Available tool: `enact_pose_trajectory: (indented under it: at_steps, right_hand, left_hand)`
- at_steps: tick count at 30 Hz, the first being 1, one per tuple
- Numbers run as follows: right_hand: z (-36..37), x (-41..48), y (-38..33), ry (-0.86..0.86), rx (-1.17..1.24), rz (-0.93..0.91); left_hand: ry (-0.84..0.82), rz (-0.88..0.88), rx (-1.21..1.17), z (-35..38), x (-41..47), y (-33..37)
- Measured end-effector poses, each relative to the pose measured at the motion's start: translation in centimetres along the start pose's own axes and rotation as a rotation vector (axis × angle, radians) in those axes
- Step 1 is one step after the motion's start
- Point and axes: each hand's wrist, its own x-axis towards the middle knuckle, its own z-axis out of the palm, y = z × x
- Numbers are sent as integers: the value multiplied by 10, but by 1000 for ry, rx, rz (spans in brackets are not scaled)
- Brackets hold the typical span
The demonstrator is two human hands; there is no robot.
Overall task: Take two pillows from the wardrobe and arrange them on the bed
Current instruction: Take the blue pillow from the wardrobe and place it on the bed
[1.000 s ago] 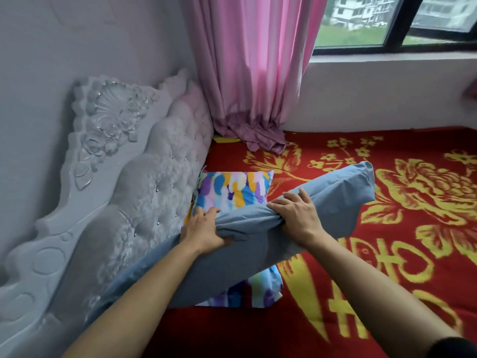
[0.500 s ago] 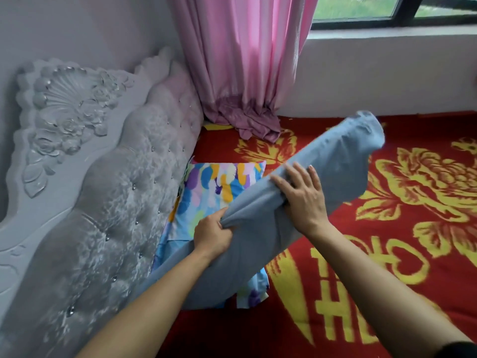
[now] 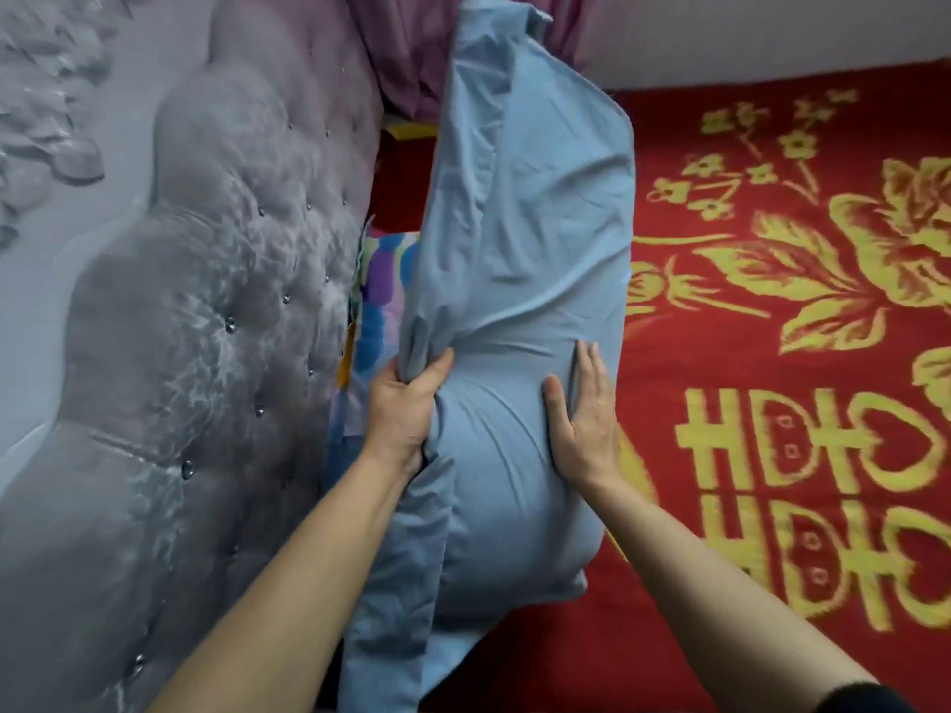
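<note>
Left hand (image 3: 406, 403) pinching blue pillow (image 3: 520, 311) cover; right hand (image 3: 584, 419) flat, open against its side.

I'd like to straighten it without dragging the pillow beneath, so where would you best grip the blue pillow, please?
Probably the blue pillow at its narrow, creased waist, gripped from both long sides: the left hand already bunches slack there, while the right hand lies flat.

blue pillow (image 3: 520, 249) swung from crosswise to lengthwise beside headboard (image 3: 216, 301), now covering most of colourful pillow (image 3: 378, 280).
</note>
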Motion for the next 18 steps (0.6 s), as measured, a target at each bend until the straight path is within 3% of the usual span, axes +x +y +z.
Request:
enact_pose_trajectory:
  at_steps: [3,7,10,13,18]
  right_hand:
    - [61,7,20,-136,-121,-70]
    - [145,-1,58,-343,-529,-219]
    - [203,-12,64,-332,-586,-343]
    - [228,-11,80,-254,-620,-343]
    - [238,10,94,-231,-624,-349]
  left_hand:
    - [47,-109,78,-47,51,-31]
    - [205,-128,783,-101,112,-102]
    - [186,-18,1120,-119,134,-160]
    - [212,44,1274,-122,148,-206]
    - [171,54,1314,-118,188,-232]
